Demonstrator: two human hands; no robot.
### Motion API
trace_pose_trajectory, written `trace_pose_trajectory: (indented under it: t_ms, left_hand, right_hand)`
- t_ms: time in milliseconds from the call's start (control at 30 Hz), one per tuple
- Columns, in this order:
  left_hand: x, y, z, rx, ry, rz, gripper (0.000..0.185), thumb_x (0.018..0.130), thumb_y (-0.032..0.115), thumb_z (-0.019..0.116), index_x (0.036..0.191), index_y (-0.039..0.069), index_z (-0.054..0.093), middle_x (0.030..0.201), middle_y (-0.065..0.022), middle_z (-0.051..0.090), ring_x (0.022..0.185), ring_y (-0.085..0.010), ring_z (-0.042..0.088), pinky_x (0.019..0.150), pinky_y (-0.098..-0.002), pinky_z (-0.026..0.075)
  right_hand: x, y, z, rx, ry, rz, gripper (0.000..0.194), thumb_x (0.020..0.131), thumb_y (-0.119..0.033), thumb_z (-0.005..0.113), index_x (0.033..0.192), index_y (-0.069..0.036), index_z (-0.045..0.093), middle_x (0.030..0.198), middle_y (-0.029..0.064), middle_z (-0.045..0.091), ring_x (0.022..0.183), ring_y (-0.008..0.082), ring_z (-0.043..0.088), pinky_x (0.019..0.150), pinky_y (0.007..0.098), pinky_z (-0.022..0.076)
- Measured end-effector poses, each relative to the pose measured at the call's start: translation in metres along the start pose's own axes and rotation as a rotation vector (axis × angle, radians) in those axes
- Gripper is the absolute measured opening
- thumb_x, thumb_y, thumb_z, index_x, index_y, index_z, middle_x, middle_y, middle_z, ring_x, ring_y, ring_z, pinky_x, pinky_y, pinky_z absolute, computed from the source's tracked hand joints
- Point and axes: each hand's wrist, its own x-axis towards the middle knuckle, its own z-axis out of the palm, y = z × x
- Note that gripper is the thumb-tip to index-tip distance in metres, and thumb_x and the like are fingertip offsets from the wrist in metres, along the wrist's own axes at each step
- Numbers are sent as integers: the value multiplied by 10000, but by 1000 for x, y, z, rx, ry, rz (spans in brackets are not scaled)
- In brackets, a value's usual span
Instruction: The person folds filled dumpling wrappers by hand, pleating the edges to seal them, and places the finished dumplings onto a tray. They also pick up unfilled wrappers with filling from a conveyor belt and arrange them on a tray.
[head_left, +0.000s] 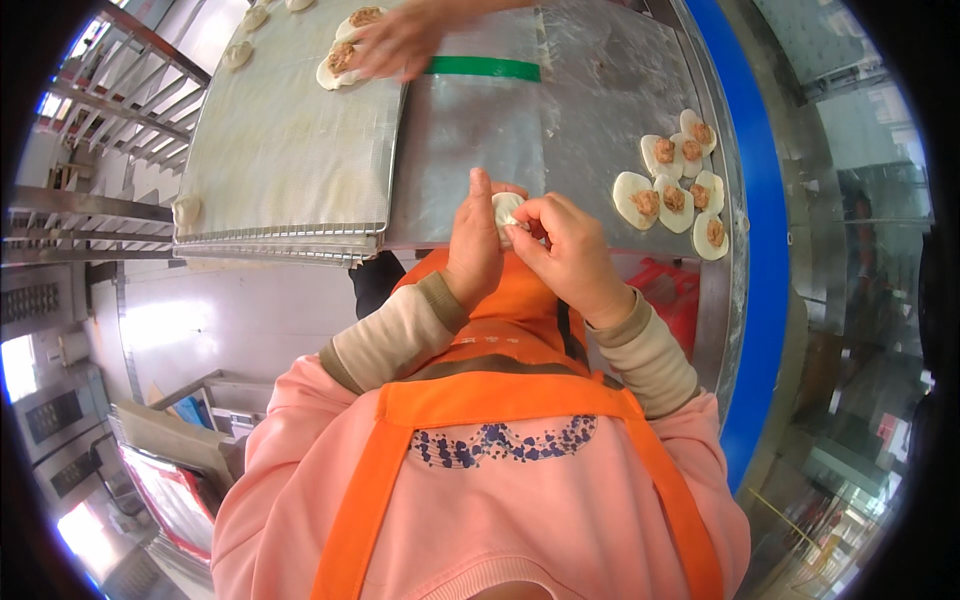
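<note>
A white dough bun (508, 209) with a gathered top sits in my left hand (478, 232), cupped by the fingers with the thumb pointing up. My right hand (566, 244) pinches the bun's edge between thumb and fingertips; any filling inside is hidden. To the right on the metal worktable (600, 90) lie several flat dough wrappers (628, 191), each topped with a lump of brownish minced filling (673, 199). At the left stands a stack of wire-edged trays (300, 150), the top one bearing a few shaped buns (238, 55).
Across the table, another person's blurred hand (401, 41) reaches over filled wrappers (339, 67) on the tray. Green tape (484, 69) crosses the table. A blue strip (757, 225) lines its right side. Metal racks (127, 97) stand left; a red plastic bag (667, 296) hangs below.
</note>
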Motion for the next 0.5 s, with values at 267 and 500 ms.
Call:
trace_pose_trajectory:
  t_ms: [267,500]
  left_hand:
    - [2,8,-18,-502,-50,-163,661,941,615,228,942,42,557,827,-70,585,730,-161,577,637,-298,492]
    - [-14,43,-44,-535,-136,-236,733,907,671,129,1125,71,488,956,-60,583,825,-169,597,635,-307,495]
  right_hand:
    - [39,-16,10,-141,-151,-330,154,790,-17,618,941,-18,590,780,124,562,669,277,567,589,336,454]
    - [64,-34,6,-130,-383,-184,153,806,-27,608,957,-7,596,796,128,571,693,298,575,595,356,459]
